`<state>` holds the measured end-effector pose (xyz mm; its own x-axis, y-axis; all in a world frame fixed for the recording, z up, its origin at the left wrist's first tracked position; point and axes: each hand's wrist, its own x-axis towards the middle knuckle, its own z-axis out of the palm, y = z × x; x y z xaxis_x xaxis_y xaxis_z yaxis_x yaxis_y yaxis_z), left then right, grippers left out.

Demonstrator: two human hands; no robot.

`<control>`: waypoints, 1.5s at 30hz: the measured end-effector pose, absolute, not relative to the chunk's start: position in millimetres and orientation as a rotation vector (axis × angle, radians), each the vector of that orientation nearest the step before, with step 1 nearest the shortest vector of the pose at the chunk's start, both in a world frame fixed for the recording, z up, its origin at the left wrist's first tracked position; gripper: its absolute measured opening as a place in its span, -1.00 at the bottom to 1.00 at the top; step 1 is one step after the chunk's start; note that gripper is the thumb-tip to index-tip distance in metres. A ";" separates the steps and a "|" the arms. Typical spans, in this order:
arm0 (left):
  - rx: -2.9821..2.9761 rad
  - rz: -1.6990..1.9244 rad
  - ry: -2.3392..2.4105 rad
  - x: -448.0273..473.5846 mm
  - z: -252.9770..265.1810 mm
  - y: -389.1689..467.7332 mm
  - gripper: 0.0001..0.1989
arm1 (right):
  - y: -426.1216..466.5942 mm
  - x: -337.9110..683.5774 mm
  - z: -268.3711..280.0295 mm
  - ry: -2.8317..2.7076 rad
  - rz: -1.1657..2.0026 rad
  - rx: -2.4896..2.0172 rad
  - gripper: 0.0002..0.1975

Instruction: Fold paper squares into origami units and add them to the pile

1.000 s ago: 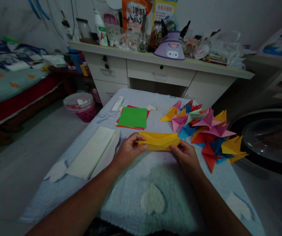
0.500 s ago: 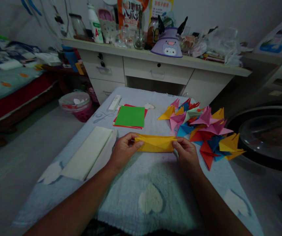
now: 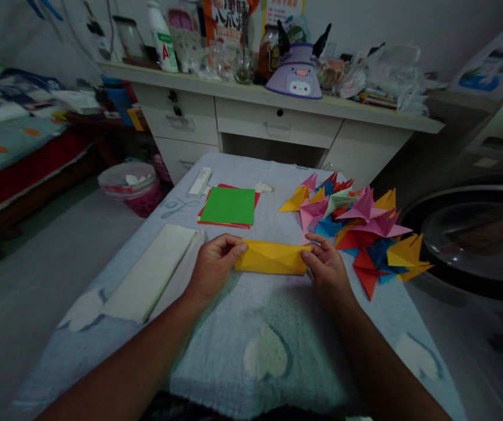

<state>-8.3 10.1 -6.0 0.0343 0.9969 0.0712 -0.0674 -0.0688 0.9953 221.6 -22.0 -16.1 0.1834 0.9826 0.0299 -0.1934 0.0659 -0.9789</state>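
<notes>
Fingers (image 3: 236,252) hold one yellow paper (image 3: 273,259) (two ends).

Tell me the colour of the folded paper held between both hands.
The folded paper is yellow, seen best in the head view.

Paper figures (image 3: 365,237) obstruct beyond the right hand (image 3: 328,270); the near tablecloth (image 3: 216,362) offers room.

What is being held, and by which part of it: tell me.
A folded yellow paper, held at its two short ends: the left grip pinches the left end, the right grip the right end.
</notes>
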 end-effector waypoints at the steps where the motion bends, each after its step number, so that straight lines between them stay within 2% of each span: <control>1: 1.226 1.267 1.093 -8.2 -6.0 10.1 -0.89 | -22.3 221.6 -15.9 -0.955 1.164 -1.114 -0.59; 6: 1.217 1.277 1.073 -8.6 -7.8 10.7 -0.90 | -25.7 219.5 -12.2 -0.968 1.190 -1.152 -0.76; 38: 1.144 1.231 1.070 -8.3 -14.0 12.3 -0.84 | -27.0 215.4 -10.0 -0.855 1.204 -1.101 -0.77; 45: 1.072 1.308 0.972 -4.8 -12.1 12.4 -0.75 | -26.2 220.6 -18.1 -0.904 1.155 -1.140 -0.80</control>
<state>-4.8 12.4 -12.1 0.0433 0.9982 0.0425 -0.2475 -0.0305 0.9684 220.6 -26.2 -18.1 0.2002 0.9795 -0.0223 -0.2131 0.0214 -0.9768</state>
